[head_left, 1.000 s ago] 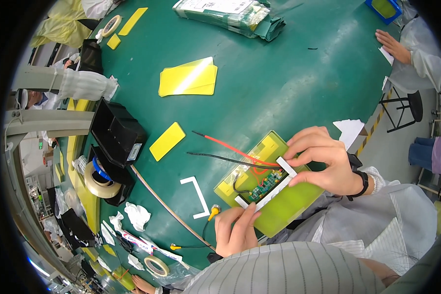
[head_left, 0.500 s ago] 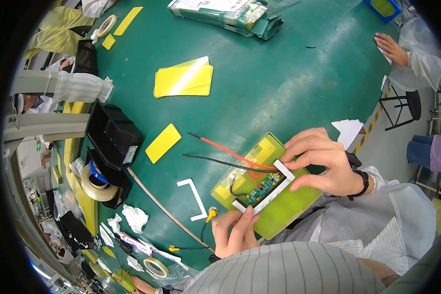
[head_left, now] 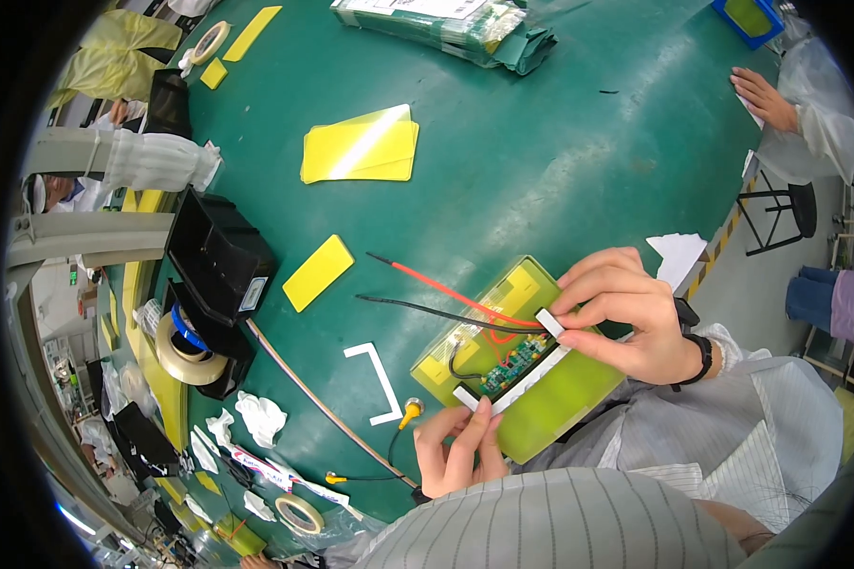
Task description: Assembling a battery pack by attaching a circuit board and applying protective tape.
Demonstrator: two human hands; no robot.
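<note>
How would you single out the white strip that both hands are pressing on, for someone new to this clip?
Start at the green table and go to its near edge, where a yellow-green flat pack lies under the left hand and right hand. The white strip runs along the small green circuit board on that pack. Unlike the L-shaped white piece lying loose nearby, it is straight and pinned at both ends by fingers.

It looked like an electronics assembly workshop: a green bench [head_left: 541, 161] held tape rolls [head_left: 182, 346], yellow sheets [head_left: 361, 150], wires [head_left: 436, 284] and a circuit board [head_left: 514, 364].
</note>
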